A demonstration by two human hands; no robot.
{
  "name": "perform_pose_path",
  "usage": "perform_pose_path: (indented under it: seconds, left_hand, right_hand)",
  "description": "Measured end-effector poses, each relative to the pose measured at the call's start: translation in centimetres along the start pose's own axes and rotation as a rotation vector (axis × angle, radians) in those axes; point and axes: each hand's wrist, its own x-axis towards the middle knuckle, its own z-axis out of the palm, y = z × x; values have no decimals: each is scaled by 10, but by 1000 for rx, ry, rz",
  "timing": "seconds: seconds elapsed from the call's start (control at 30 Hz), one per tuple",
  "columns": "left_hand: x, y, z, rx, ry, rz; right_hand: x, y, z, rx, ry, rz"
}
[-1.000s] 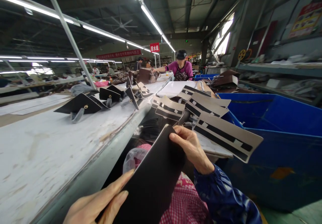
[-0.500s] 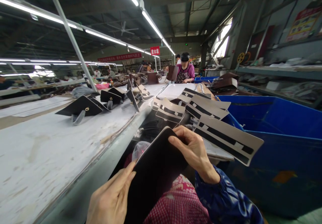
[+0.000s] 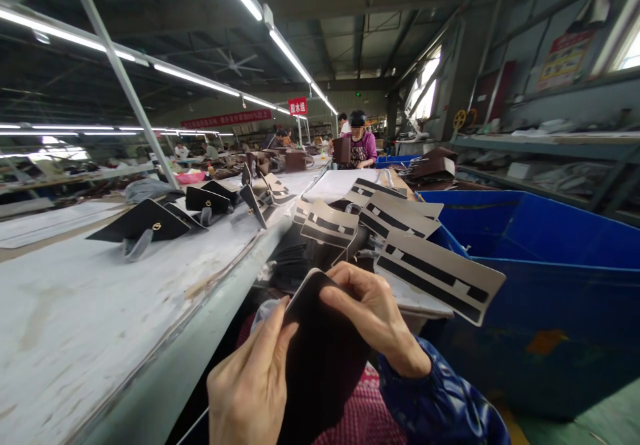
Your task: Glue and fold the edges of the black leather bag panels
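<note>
A black flat panel with a pale edge (image 3: 325,365) is held upright and tilted above my lap. Along its left edge, my left hand (image 3: 253,372) pinches it between thumb and fingers. My right hand (image 3: 373,312) grips the upper right part, thumb on the near face and fingers behind. Just beyond, several beige panels with black strips (image 3: 440,275) lie overlapped on a low surface. Dark stacked pieces (image 3: 290,262) sit below them, partly hidden by the held panel.
To my left runs a long white-topped table (image 3: 100,318) bearing black flaps with gold clasps (image 3: 140,222). A large blue bin (image 3: 525,312) stands at the right. Farther off, a co-worker in purple (image 3: 367,145) sits near brown pieces. Shelving (image 3: 550,140) lines the right wall.
My left hand has slid up along the panel's left edge, closer to my right hand. The panel's top sits slightly lower and further left, and the whole view has turned a little right.
</note>
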Motion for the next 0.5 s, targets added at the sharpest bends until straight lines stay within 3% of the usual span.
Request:
perform_pose_path:
  seconds: [0.23,0.37,0.5]
  left_hand:
    - [-17,-14,-6,-51,-85,-126]
    - [-22,-17,-10,-56,-166,-186]
    - [-29,-9,-6,-121,-134,-308]
  right_hand:
    - [-2,2,5,22,72,-166]
    - [-3,-3,8,126,55,-96]
    - [-3,-6,9,197,66,-35]
